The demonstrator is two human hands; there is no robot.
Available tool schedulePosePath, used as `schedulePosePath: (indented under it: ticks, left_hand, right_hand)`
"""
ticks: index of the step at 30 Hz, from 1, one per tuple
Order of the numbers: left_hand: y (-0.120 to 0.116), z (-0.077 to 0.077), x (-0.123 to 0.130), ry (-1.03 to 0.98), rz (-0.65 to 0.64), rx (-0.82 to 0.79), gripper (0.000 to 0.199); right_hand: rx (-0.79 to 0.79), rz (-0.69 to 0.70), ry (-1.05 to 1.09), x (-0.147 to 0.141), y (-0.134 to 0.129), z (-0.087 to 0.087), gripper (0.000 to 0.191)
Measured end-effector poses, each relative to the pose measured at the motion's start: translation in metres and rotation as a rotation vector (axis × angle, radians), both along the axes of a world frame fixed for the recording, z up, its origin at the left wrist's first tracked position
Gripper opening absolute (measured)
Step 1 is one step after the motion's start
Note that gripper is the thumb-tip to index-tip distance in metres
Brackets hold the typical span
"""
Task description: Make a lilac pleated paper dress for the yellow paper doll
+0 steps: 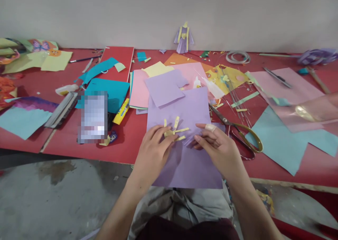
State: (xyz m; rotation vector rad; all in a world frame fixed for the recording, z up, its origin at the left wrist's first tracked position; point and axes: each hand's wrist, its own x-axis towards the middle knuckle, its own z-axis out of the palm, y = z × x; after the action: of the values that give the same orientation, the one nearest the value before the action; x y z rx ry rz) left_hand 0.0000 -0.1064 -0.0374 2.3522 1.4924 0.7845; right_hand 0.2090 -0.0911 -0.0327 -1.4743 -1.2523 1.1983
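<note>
L hand [153, 145], fingers curled nearly together, pinches yellow strips [182, 130] & R hand [220, 145], half-curled, grips pleated lilac pc. [188, 140] w/ thumb + fingertips, both over lilac sheet [185, 169], prob. to steady tiny bits.

No readable word for you anywhere, and here's how it stands: on your red worktop [118, 149], the yellow box [121, 111] shows dark marks, too small and blurred to make out. Over at the phone [93, 117], you're looking at pixel blocks. The white bottle [66, 89] carries a label, illegible from your view.
</note>
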Motion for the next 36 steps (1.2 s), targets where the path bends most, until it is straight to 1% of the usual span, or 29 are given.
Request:
schedulePosePath:
  ticks: [3, 5, 9, 14, 22, 27, 32, 36]
  left_hand:
    - [-0.007, -0.001, 0.004, -0.011, 0.019, 0.002, 0.023]
    - [-0.009, -0.002, 0.004, -0.012, 0.024, 0.013, 0.023]
    - [-0.010, -0.004, 0.003, -0.022, -0.007, 0.032, 0.023]
    - [-0.012, -0.004, 0.005, -0.024, -0.003, 0.023, 0.023]
    - [-0.012, -0.004, 0.005, -0.038, -0.029, 0.015, 0.017]
    - [-0.013, -0.004, 0.004, 0.026, -0.065, 0.035, 0.033]
    - [-0.014, -0.006, 0.004, 0.047, -0.059, 0.083, 0.027]
    - [-0.013, -0.006, 0.004, 0.056, -0.060, 0.086, 0.026]
  right_hand:
    - [0.009, 0.000, -0.027, 0.001, 0.002, -0.004, 0.028]
    - [0.016, -0.009, -0.064, 0.002, 0.002, -0.007, 0.027]
    - [0.010, -0.030, -0.130, 0.002, 0.001, -0.006, 0.028]
    - [0.007, -0.033, -0.096, -0.004, 0.000, -0.003, 0.025]
    - [-0.018, -0.021, -0.115, -0.007, -0.001, -0.003, 0.026]
    - [-0.017, -0.019, -0.098, -0.007, 0.000, -0.002, 0.028]
    - [-0.020, -0.018, -0.093, -0.007, 0.002, -0.001, 0.029]
    - [-0.020, -0.018, -0.107, -0.007, 0.001, 0.000, 0.030]
